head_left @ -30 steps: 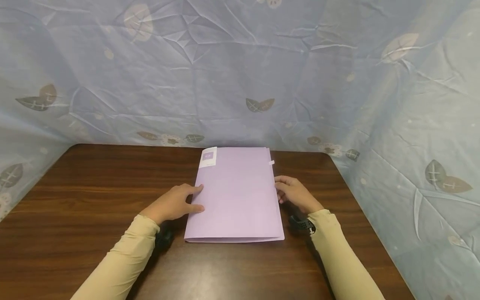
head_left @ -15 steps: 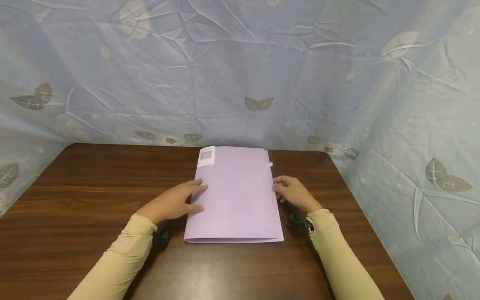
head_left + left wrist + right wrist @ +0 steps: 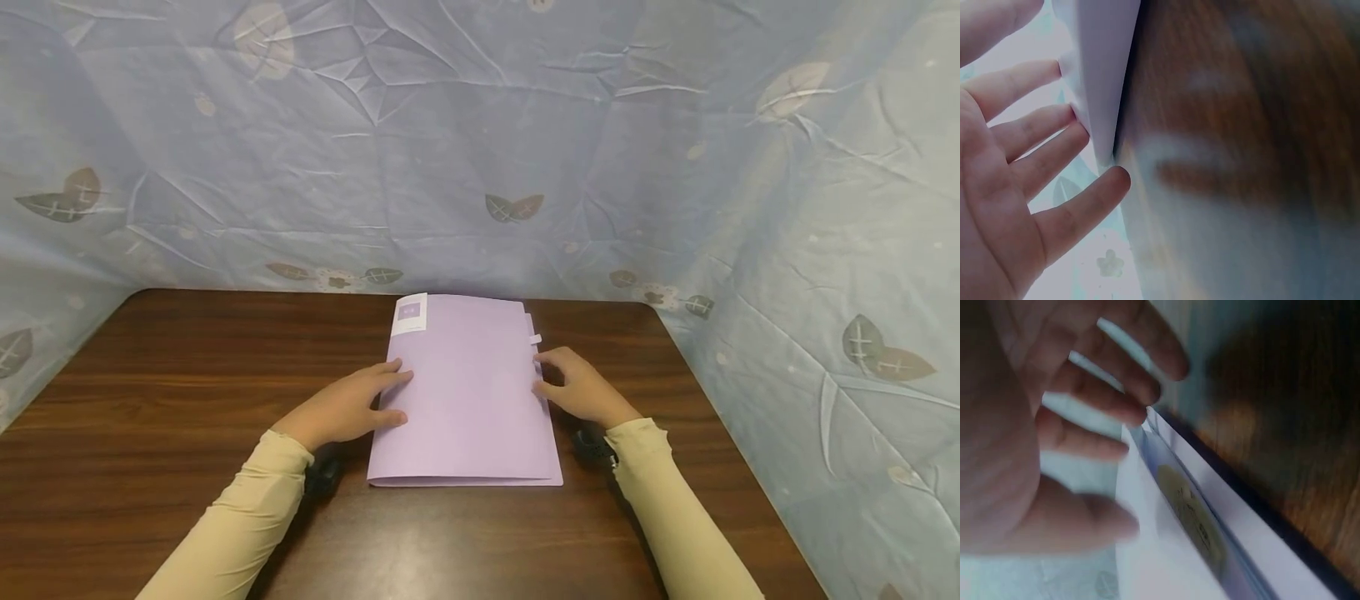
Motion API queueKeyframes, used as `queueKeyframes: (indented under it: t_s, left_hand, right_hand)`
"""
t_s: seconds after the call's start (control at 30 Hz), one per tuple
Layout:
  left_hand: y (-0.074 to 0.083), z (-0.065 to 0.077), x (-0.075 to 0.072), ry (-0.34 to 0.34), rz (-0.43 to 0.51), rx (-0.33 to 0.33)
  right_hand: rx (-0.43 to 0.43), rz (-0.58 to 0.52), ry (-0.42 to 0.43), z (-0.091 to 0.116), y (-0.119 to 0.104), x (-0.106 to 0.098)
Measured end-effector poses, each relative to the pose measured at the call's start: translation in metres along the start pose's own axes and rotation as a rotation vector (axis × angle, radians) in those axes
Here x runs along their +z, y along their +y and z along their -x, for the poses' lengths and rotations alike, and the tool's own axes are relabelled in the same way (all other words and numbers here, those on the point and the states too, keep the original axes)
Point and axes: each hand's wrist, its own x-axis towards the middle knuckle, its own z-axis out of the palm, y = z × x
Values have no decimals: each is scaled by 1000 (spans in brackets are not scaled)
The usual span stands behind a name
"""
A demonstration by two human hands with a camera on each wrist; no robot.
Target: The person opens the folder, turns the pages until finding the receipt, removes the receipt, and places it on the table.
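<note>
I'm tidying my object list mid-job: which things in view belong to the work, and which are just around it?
In the job:
lilac folder
its white label
its white tab
left hand, touching the folder
right hand, at its right edge

Just around it:
brown table
patterned cloth
dark wrist gear

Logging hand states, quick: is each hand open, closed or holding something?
Left hand: open, touching the purple file folder along its left edge.
Right hand: open, holding nothing, at the folder's right edge.

Label [image 3: 409, 315] print too small; folder [image 3: 465, 392] interior mostly hidden.
</note>
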Motion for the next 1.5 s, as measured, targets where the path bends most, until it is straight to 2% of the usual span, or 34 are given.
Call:
queueKeyframes:
  t_s: [0.13,0.33,0.6,0.73,1.17,1.5]
  left_hand:
    - [4,1,-1,7,-4,1]
    - [16,3,0,25,-27,18]
    - [51,4,15,11,-129,160]
    - [59,4,24,37,-198,190]
    - [54,-4,27,59,-227,141]
    - [56,-6,25,32,-224,97]
  right_hand:
    - [-50,63,-88,0,-6,0]
    - [-35,128,-144,0,-9,3]
    - [-30,157,-152,-1,-8,3]
    - [-26,155,-149,-1,-9,3]
    - [38,146,-154,3,-9,1]
    - [51,173,-167,4,-9,2]
